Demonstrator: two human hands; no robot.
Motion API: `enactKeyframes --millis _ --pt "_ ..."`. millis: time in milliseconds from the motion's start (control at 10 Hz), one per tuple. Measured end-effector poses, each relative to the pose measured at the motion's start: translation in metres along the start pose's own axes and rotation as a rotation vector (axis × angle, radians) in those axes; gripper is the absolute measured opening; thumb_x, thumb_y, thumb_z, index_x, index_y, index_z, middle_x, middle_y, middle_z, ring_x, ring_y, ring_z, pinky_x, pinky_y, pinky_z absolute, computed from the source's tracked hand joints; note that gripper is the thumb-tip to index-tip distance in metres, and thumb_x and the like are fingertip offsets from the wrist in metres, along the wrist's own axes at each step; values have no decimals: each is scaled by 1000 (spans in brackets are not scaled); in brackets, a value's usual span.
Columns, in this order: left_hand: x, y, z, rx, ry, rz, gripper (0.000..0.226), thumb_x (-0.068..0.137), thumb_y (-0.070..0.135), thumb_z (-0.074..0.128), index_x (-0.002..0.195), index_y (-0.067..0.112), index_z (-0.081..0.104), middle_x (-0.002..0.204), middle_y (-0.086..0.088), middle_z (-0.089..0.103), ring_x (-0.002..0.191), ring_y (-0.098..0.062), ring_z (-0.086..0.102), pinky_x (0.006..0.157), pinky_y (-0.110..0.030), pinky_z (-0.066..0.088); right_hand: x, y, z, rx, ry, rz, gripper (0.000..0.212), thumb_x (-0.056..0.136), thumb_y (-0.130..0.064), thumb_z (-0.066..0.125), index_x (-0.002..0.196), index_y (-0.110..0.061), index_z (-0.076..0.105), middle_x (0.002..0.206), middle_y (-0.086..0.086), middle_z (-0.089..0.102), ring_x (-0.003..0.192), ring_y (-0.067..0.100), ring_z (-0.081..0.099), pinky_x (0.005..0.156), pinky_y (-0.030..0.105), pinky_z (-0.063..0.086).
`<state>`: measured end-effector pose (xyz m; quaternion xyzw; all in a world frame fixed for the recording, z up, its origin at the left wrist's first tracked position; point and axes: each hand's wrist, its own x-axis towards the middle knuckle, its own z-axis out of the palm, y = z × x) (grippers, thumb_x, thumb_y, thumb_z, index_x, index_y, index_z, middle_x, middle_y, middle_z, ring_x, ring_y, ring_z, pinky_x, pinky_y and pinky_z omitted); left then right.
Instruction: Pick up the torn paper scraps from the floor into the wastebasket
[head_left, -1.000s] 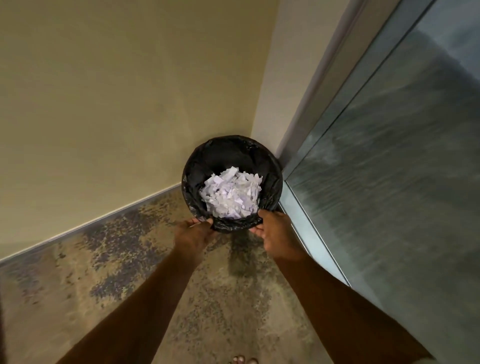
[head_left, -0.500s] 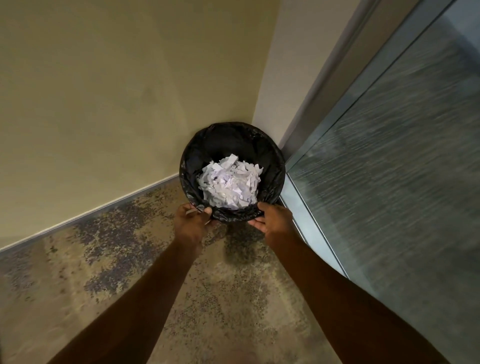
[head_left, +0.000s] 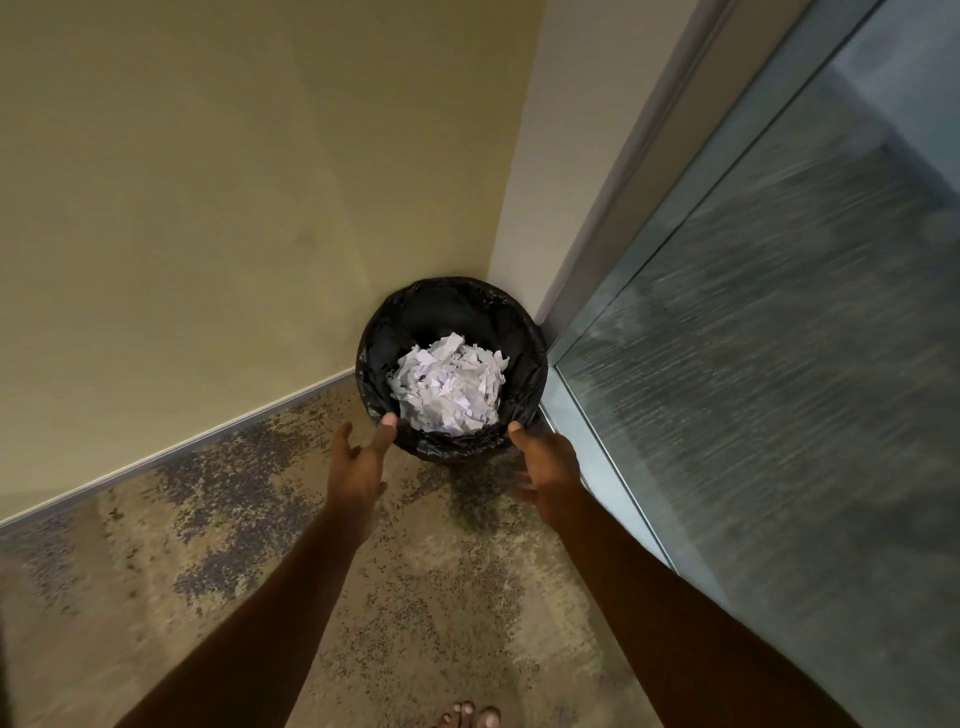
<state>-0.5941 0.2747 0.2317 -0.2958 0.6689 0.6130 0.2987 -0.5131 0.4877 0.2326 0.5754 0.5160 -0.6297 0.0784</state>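
Left hand (head_left: 358, 462) and right hand (head_left: 550, 467) have let go of the rim; fingers now spread wide, holding nothing.
Wastebasket (head_left: 447, 306) sits at 12 o'clock between both thumbs, tips just at its near edge. Torn paper scraps (head_left: 449, 387) heaped inside, crumpled white against the glossy black liner. Round bin tucked in a corner: plain wall (head_left: 208, 208) at 10, glass panel (head_left: 753, 415) at 3, mottled carpet (head_left: 415, 597) open toward 6.

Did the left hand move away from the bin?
Yes. The left hand has released the wastebasket rim and drawn back toward the person, fingers now spread open.
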Motion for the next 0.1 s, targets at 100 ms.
enactKeyframes --millis 100 --pt "-33 6 -6 59 8 87 99 90 57 75 167 29 18 172 -18 22 152 -44 34 114 -66 38 -37 -2 -13 -111 -7 -168 47 91 -27 83 131 -21 60 117 0 69 95 13 67 84 36 63"
